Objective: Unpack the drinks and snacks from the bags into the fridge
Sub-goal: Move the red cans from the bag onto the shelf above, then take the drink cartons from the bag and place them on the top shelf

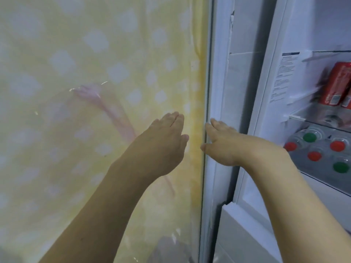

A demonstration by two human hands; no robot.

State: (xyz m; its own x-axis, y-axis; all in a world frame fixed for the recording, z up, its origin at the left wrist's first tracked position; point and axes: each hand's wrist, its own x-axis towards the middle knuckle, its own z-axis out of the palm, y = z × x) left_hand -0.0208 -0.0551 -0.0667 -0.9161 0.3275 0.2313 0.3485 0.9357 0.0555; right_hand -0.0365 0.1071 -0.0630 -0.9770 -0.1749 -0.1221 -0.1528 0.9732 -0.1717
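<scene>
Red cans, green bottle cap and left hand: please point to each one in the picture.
red cans (336, 82), head view, on the label of the nearest can.
green bottle cap (309, 137), head view, cap top.
left hand (167, 141), head view, back of hand.

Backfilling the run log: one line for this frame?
left hand open on door | right hand open at door edge | cans, bottles inside

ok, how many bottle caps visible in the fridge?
6: green, red, red, red, green, clear behind. More may sit beyond the right edge.
</scene>
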